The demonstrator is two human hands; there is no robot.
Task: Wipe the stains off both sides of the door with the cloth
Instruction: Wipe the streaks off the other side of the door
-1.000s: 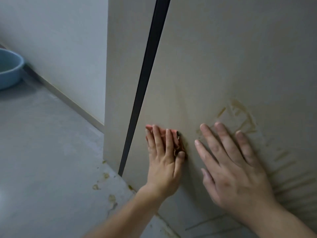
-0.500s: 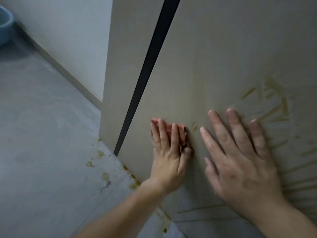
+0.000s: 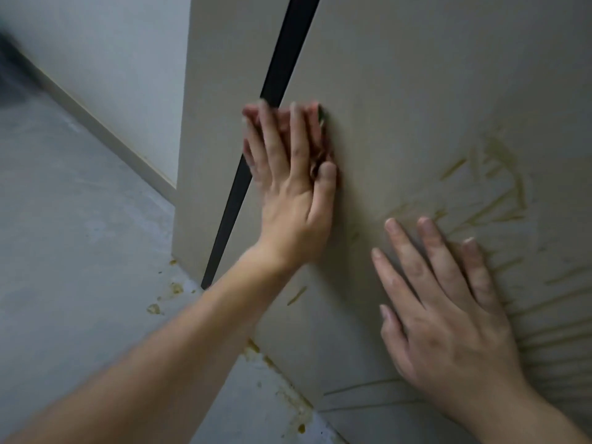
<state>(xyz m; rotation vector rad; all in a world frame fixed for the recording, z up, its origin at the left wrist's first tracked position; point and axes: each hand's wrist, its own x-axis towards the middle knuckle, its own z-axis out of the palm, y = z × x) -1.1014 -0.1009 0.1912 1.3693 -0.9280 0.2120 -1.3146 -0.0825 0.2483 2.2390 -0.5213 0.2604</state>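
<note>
The beige door (image 3: 400,91) fills the right of the view, with a black strip (image 3: 282,68) down its near edge. My left hand (image 3: 288,184) presses a pink-red cloth (image 3: 315,123) flat against the door beside that strip, fingers straight; most of the cloth is hidden under them. My right hand (image 3: 445,312) lies flat on the door lower right, fingers spread. Yellow-brown stain streaks (image 3: 499,193) cover the door above and to the right of my right hand, and a small streak (image 3: 296,296) sits below my left wrist.
Grey floor (image 3: 80,267) lies to the left, with yellow-brown spatters (image 3: 155,308) near the door's bottom corner and along its lower edge. A pale wall (image 3: 96,43) with a skirting board (image 3: 105,136) runs behind the door.
My left hand has slid the cloth upward along the door edge, away from my right hand. The blue basin at the left has left the view.
</note>
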